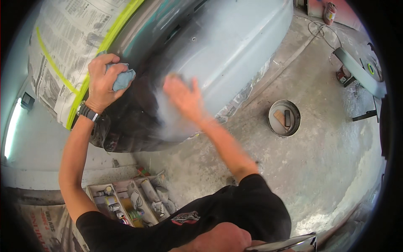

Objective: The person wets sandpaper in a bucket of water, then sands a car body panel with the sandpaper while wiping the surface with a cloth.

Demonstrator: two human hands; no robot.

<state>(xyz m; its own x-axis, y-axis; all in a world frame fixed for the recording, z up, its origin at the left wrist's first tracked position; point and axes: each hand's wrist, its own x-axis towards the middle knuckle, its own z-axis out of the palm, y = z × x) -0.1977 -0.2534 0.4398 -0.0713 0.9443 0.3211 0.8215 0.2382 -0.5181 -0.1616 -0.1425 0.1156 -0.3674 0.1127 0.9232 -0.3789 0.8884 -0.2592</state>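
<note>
My left hand (104,84) grips a crumpled pale blue cloth (123,80), by the edge of the newspaper masking (63,46) with its yellow-green tape (80,89). My right hand (180,94) is on the pale grey, partly primed body panel (235,46), where grey shades into dark bare paint. Its fingers are smeared by motion; a small dark-yellowish object seems to be under them, too blurred to make out.
A round metal pan (294,110) holding blocks stands on the concrete floor. At right are a loose grey part (361,71) on a stand and a can (343,74). A red canister (329,13) and hose sit behind. A compartmented crate (126,185) of cans is below.
</note>
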